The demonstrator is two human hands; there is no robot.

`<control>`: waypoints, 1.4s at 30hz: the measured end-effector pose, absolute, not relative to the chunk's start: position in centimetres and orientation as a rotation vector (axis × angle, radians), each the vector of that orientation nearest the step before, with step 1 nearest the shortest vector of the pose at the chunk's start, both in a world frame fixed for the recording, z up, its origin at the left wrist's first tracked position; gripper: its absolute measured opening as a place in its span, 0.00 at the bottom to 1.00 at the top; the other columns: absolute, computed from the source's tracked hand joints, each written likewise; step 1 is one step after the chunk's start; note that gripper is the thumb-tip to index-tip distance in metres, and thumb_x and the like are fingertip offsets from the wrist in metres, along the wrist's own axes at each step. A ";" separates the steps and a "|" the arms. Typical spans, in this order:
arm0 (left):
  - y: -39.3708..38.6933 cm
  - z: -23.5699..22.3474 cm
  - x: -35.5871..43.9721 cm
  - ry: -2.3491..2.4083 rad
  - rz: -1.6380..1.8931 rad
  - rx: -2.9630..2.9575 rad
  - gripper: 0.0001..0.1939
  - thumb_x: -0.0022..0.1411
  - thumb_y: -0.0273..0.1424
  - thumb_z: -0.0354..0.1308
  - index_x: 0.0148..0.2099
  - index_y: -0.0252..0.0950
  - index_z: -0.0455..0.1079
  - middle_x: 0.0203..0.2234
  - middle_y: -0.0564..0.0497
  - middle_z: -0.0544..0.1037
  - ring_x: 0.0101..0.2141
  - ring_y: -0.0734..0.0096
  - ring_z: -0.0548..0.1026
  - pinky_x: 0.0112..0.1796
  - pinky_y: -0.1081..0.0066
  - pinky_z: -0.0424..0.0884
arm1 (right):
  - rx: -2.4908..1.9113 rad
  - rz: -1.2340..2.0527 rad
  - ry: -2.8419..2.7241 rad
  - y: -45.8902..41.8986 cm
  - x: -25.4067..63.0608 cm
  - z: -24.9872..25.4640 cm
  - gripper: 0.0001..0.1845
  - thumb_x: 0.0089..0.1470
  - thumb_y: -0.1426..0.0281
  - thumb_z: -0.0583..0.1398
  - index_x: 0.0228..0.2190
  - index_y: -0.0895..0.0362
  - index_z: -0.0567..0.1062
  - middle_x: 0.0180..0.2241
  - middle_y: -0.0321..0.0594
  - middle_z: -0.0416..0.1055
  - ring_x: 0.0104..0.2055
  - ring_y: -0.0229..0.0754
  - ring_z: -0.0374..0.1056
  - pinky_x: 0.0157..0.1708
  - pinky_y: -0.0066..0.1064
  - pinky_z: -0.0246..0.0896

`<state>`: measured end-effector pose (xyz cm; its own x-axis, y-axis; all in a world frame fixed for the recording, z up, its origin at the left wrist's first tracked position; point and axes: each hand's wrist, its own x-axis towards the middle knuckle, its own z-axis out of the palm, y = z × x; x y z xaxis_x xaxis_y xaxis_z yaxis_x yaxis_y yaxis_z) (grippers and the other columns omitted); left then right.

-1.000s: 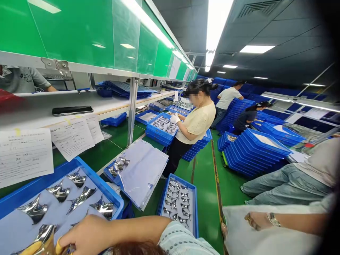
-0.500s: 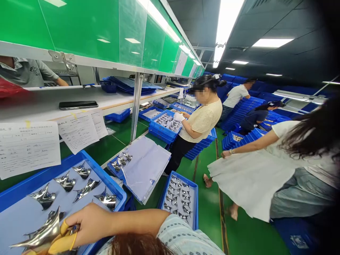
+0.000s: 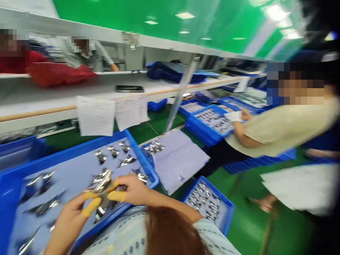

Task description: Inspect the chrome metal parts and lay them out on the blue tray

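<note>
Between my hands, above the near part of a blue tray point(image 3: 143, 159), is a shiny curved metal piece point(image 3: 104, 184) with pointed ends. My left hand point(image 3: 73, 214) pinches its left side, and my right hand point(image 3: 131, 189) grips its right side. Yellow finger covers sit on the thumb and finger of each hand. Several similar metal pieces point(image 3: 44, 205) lie spread over the tray's pale liner, both left of and beyond my hands. Motion blur softens the fine edges of the held piece.
Right of the tray, a white sheet point(image 3: 180, 159) covers part of another tray. A lower tray point(image 3: 228, 212) of metal pieces stands near my right elbow. Papers point(image 3: 95, 117) hang from the shelf, where a phone point(image 3: 129, 88) lies. A co-worker point(image 3: 255, 134) stands at right.
The view has swung left, so things appear further right. My left hand has come into view and is on the metal piece, which my right hand held before. The held piece is between both hands.
</note>
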<state>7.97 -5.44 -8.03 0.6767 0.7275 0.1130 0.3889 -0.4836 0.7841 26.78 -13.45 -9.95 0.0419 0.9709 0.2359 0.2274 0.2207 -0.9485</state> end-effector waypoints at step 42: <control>-6.0 -6.7 9.2 0.620 0.707 0.900 0.23 0.42 0.44 0.69 0.25 0.31 0.65 0.18 0.55 0.67 0.20 0.80 0.63 0.23 0.76 0.58 | -0.949 1.646 -1.258 -12.6 28.2 -11.1 0.12 0.48 0.59 0.65 0.29 0.55 0.78 0.24 0.39 0.71 0.26 0.38 0.63 0.26 0.29 0.58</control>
